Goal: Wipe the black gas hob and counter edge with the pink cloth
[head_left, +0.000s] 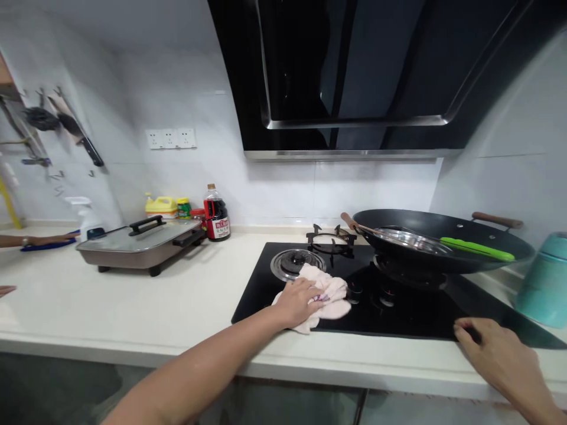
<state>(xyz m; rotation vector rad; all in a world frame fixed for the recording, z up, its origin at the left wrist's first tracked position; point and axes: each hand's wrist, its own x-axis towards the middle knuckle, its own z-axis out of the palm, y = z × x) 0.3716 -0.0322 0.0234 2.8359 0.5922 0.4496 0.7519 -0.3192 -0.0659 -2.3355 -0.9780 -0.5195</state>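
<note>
My left hand [299, 302] presses on a crumpled pale pink cloth [330, 292], its fingers bent into the folds. The cloth lies over the front left of the black glass gas stove [425, 316], against the left burner [296, 263] and near the control knobs [387, 295]. My right hand [498, 348] rests at the stove's front right edge with fingers curled in and nothing visible in them. Behind it, a large black wok [473, 227] sits on the right burner. Inside the wok are a shiny metal lid or bowl [414, 239] and a bright green handle [478, 249].
Another person's hand [51, 239] lies on a dark blue cloth [57, 243] at far left. An electric pan with glass lid [142, 242], spray bottle [86, 218] and soy sauce bottle [217, 215] stand left. A teal container [544, 283] stands right; a range hood [354, 77] hangs overhead.
</note>
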